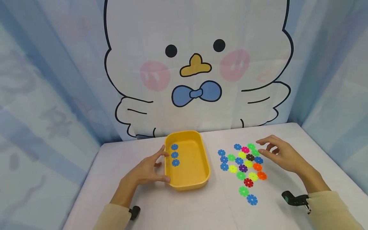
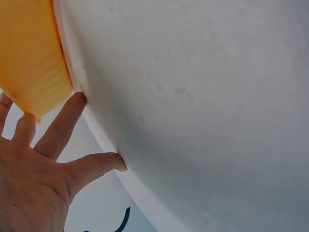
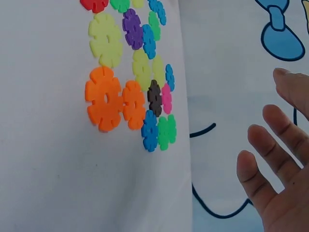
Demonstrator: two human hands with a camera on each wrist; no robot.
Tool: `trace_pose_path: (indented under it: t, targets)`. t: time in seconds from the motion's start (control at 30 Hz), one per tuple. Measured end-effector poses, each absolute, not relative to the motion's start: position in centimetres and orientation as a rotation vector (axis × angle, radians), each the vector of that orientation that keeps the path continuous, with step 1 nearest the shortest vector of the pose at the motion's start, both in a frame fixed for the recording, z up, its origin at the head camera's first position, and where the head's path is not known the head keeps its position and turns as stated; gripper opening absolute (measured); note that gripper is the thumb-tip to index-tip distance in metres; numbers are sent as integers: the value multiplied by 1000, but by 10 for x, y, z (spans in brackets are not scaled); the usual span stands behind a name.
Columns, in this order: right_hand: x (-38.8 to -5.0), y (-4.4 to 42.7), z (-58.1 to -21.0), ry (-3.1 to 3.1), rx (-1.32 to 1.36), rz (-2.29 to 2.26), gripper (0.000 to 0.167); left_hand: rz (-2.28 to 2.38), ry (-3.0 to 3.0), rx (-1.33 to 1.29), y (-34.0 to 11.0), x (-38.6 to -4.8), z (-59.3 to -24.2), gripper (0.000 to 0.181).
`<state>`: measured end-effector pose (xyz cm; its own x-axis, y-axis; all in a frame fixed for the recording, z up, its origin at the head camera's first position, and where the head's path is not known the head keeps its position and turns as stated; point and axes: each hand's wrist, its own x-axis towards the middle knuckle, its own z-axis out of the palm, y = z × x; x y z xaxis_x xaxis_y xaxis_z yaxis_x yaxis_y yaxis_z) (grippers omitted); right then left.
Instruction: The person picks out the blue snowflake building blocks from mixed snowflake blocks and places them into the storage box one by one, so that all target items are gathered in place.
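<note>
A yellow tray (image 1: 193, 164) stands on the table with three blue snowflake discs (image 1: 174, 155) in a column along its left side. My left hand (image 1: 145, 169) touches the tray's left edge, thumb and fingers spread; in the left wrist view those fingers (image 2: 60, 128) look mostly straight. To the right lies a loose group of notched discs, among them a purple one (image 1: 243, 168), a dark brown one (image 1: 250, 157) and an orange one (image 3: 105, 99). My right hand (image 1: 283, 155) hovers at the group's right side, near a green disc (image 1: 255, 152), fingers loosely bent, holding nothing.
The discs lie on a white-covered table (image 1: 212, 207). A curtain (image 1: 198, 115) with a cartoon figure hangs behind the table's back edge. Toward the front of the group lie a green disc (image 1: 243, 191) and a blue disc (image 1: 252, 200).
</note>
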<state>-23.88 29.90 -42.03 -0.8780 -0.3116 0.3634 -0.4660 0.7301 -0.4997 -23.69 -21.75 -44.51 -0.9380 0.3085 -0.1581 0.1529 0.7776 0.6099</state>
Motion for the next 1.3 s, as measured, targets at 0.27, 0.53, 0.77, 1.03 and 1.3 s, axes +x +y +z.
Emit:
trace_pose_path:
  t: [0.27,0.53,0.77,1.03,1.3]
  targets:
    - [-233,307,-425,-2615,521,878,30,888,2710,350,-220,-229,-445,106]
    - [-236,311,-425,-2586,471,914,34,907,2708,394,-223,-233,-444,104]
    - [-240,309,-435,-2584,474,928,35,929,2703,355,-221,-228,-449,103]
    - [-242,311,-438,-2615,487,945,40,890,2729,374,-220,-230,-447,102]
    - [-252,310,-444,-2626,500,937,41,874,2745,340,-216,-237,-445,103]
